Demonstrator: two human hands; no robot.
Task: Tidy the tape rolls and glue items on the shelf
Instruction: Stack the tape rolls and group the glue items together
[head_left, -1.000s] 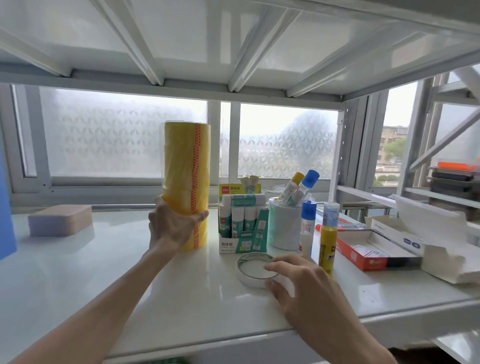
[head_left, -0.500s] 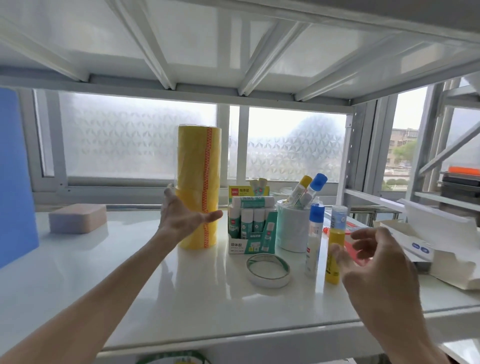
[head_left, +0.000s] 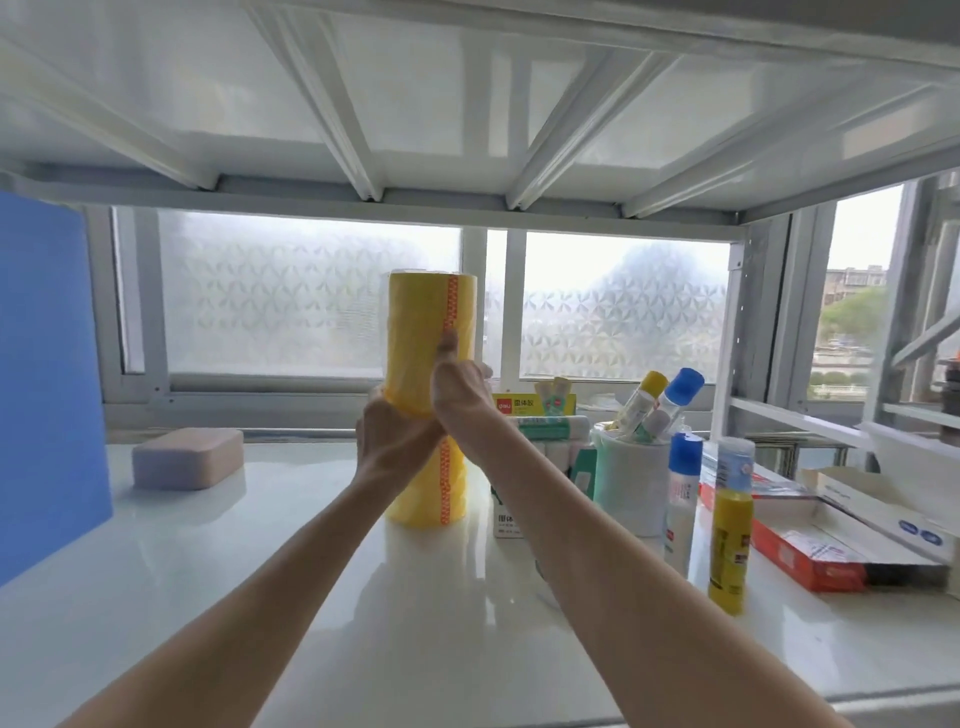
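The tall yellow stack of tape rolls, wrapped in clear film with an orange strip down its front, stands upright on the white shelf near the middle. The left hand is wrapped around its left side at mid-height, and the right hand is pressed on the front and right, fingers curled behind it, so both hands grip the stack.

As a judgement, the tidying is partway: the stack is being steadied or shifted, and the glue items to its right look unsorted. A box of glue sticks stands just beside the stack, partly hidden by the right forearm. Next to it a white cup holds tilted glue bottles, and a blue-capped glue bottle and a yellow glue stick stand loose in front. An open red and white box lies further right.

A pinkish case and a blue board sit well apart on the left, so that side offers free room.
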